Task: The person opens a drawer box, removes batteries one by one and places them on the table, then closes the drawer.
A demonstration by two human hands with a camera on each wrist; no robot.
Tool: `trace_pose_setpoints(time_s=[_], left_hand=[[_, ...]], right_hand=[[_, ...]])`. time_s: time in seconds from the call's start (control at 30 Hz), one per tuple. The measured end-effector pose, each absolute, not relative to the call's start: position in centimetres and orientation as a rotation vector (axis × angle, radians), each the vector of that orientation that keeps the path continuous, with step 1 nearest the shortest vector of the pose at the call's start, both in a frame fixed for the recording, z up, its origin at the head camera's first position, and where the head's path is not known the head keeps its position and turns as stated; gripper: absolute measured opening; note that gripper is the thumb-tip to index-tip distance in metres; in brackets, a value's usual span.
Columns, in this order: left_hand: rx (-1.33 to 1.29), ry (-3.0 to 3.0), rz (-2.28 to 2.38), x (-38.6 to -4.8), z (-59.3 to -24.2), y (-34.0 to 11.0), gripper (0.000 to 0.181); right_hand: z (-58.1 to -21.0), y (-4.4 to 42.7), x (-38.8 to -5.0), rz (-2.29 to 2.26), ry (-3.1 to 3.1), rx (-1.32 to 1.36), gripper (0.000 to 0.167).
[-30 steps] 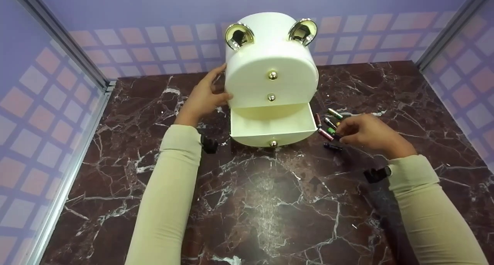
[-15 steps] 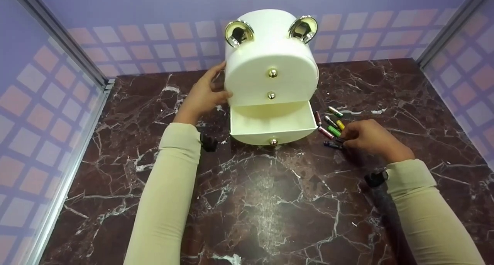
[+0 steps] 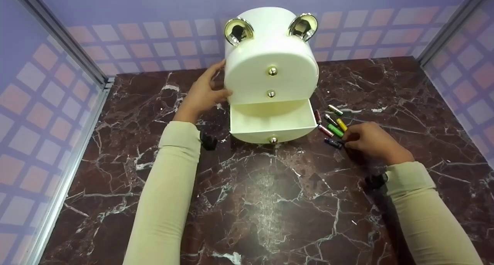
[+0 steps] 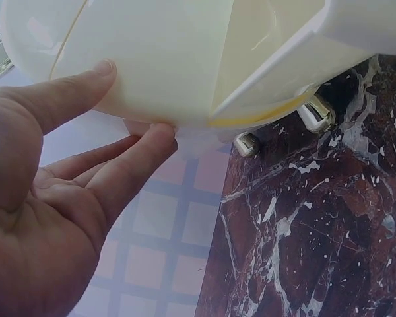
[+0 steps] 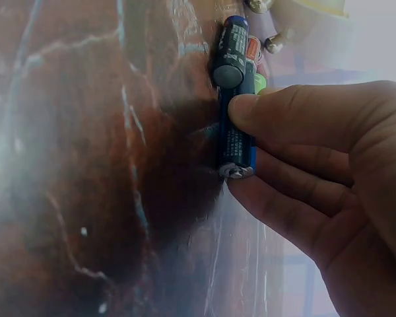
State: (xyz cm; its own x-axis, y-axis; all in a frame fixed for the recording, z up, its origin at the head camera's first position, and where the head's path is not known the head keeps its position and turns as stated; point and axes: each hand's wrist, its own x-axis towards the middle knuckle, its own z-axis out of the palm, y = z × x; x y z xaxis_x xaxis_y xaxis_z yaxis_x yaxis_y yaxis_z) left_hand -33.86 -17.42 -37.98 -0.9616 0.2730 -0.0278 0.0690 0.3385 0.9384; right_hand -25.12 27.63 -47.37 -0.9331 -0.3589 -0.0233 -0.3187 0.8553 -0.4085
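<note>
My left hand (image 3: 204,93) rests against the left side of a white toy-like drawer cabinet (image 3: 270,77), thumb near the front edge and fingers fairly straight. Its bottom drawer (image 3: 273,120) is pulled out, and no contents show in it. To the cabinet's right, my right hand (image 3: 372,141) pinches a dark blue battery (image 5: 236,142) between thumb and fingers, low over the table. Beside that lies another dark battery (image 3: 333,143). A green battery (image 3: 335,130), a yellow battery (image 3: 341,124) and several others are grouped between hand and drawer.
The cabinet has gold ear-like rings (image 3: 239,31) on top and round gold knobs (image 3: 273,71) in front. It stands on a dark red marbled table (image 3: 247,203). Checked purple walls (image 3: 162,37) with metal corner strips close in the back and sides.
My right hand has shifted slightly down and to the right, uncovering the yellow and green batteries. The left hand still rests on the cabinet; the drawer stays out.
</note>
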Motion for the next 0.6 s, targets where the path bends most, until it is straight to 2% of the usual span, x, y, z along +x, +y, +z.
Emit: trace_pose_setpoints(time_s=[0.6], left_hand=[[0.299, 2.386, 1.72, -33.64, -37.93, -17.46, 0.088]], right_hand=[[-48.22, 27.68, -24.62, -0.756, 2.94, -0.423, 0.012]])
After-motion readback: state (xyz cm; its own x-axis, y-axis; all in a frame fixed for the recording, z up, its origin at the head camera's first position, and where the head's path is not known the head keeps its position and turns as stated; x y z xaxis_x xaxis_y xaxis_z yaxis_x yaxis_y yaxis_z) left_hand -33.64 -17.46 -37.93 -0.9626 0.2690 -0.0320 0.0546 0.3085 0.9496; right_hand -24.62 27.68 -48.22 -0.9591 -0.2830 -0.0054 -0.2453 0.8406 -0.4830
